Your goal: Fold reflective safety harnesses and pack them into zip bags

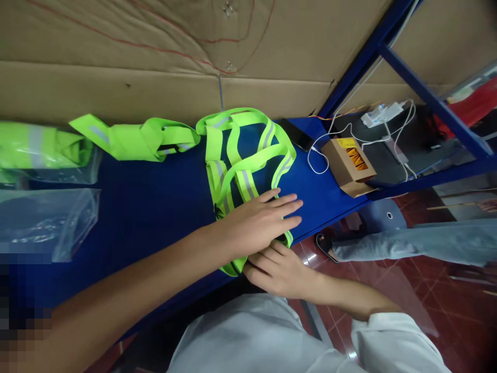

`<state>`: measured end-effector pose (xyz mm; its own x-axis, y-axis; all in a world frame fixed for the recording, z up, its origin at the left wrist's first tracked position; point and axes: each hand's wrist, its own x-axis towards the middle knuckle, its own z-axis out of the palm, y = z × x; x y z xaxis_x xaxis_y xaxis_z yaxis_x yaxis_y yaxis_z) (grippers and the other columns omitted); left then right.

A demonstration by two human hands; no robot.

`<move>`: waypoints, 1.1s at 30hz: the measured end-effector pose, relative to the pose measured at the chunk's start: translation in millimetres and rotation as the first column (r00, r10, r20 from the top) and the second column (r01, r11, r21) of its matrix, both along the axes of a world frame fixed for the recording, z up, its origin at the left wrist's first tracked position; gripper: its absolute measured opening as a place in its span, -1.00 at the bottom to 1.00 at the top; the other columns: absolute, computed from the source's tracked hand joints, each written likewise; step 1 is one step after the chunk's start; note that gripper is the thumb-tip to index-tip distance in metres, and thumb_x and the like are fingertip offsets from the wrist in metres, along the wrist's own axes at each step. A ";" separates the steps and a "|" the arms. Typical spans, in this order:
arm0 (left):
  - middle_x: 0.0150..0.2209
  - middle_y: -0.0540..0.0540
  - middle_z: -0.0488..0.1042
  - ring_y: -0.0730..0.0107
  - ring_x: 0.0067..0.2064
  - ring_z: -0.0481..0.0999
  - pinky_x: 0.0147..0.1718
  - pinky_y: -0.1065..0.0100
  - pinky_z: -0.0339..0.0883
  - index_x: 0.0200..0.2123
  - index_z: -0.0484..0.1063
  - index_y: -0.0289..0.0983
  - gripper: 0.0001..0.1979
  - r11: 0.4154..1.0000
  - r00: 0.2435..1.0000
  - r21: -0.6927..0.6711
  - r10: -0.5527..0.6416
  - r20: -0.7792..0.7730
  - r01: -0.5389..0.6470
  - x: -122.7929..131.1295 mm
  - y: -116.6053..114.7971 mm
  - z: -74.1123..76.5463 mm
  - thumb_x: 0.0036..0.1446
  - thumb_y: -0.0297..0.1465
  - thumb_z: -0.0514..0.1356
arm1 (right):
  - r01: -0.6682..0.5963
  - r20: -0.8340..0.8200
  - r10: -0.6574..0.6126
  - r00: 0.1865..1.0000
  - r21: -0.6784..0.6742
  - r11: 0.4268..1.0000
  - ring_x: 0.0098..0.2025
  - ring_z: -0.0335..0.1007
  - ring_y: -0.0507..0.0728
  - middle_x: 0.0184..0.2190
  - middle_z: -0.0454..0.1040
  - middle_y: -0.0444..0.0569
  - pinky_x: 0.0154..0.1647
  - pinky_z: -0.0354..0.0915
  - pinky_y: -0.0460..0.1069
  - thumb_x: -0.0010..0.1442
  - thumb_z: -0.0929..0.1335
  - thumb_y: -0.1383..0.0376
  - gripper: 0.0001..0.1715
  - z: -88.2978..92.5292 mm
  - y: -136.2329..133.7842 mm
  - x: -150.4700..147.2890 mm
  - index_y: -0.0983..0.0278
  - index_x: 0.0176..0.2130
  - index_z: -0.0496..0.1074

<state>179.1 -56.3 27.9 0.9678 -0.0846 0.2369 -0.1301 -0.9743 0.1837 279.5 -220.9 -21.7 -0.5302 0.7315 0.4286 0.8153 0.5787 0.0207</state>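
"While the left hand [267, 217] is lying with fingers spread over the straps, what is worrying you?"

"Slipping. The reflective harness [252, 161] is running under that hand, and its near end is reaching the edge of the blue table [155, 202] by the right hand [277, 269]. If its weight is tipping over there, it could be sliding off."

"Is the right hand pinching it?"

"Its fingers are curling, but I can't tell what they're gripping. Ahead of the hands, loops are crossing, so pulling one alone could be causing a tangle."

"And counting outward?"

"Two hands, one harness. Ahead and rightward, one phone [297, 135] is lying, then one cardboard box [349, 166] is sitting. Ahead and leftward, one folded bundle [132, 142] is touching the harness; farther left, one bagged bundle [39, 145] is resting. Farthest, beyond the right hand, one co-worker's leg [407, 243] is showing."
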 end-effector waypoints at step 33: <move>0.21 -0.08 0.52 0.00 0.32 0.40 0.46 -0.35 -0.17 0.26 0.42 -0.02 -0.17 0.973 0.971 -0.081 0.206 -0.125 -0.217 -125.2 11.4 -3.3 -0.04 -0.73 -0.01 | 0.005 -0.078 -0.018 0.997 -0.163 0.987 0.03 0.39 0.13 -0.06 0.56 0.00 0.12 0.29 0.06 0.41 0.29 0.44 -0.57 2.6 2.7 -3.9 0.34 0.23 0.40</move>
